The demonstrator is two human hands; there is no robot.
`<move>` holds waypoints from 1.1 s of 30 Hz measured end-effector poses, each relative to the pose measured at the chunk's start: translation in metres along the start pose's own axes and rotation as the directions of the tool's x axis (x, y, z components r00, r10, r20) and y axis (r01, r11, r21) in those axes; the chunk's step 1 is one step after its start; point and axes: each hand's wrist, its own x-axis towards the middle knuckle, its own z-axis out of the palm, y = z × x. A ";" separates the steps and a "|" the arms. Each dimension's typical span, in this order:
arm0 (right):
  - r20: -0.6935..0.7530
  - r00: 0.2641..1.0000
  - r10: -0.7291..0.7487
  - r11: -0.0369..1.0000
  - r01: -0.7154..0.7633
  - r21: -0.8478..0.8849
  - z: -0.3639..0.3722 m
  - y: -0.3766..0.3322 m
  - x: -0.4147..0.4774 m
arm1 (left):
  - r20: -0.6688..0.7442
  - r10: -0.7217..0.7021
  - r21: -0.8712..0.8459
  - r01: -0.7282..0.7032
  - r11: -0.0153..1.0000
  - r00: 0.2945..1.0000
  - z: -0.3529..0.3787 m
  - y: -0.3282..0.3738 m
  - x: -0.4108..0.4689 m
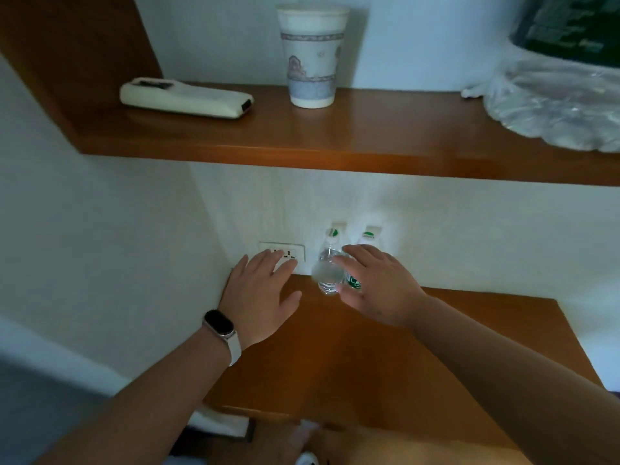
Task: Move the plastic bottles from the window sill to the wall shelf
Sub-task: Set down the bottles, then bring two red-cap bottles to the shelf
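Bottles at 12 o'clock: left bottle (328,270) & right bottle (368,236) upright, side by side on wood ledge (369,347).
L hand (261,297) at 10, R hand (379,286) in front of both bottles; fingers spread on each, gripping nothing.

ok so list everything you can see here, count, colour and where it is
clear plastic bottles with green-and-white caps: two, clear, side by side on the ledge against the wall
brown wooden wall shelf: one, brown, above the bottles
brown wooden ledge: one, brown, under the bottles
cream plastic remote control: one, cream, lying at the shelf's left
white paper cup with a blue-grey pattern: one, white, upright mid-shelf
crumpled clear plastic bag: one, clear, shelf's right end
white wall socket: one, white, left of the bottles
black smart band with a pale strap: one, black, left wrist
left hand: one, open, left of the bottles
right hand: one, open, in front of the bottles, touch unclear
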 end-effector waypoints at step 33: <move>-0.018 0.574 -0.819 0.569 0.816 0.104 -0.028 -0.167 -0.080 | -0.189 -0.671 0.154 0.697 0.700 0.716 -0.092 0.106 -0.337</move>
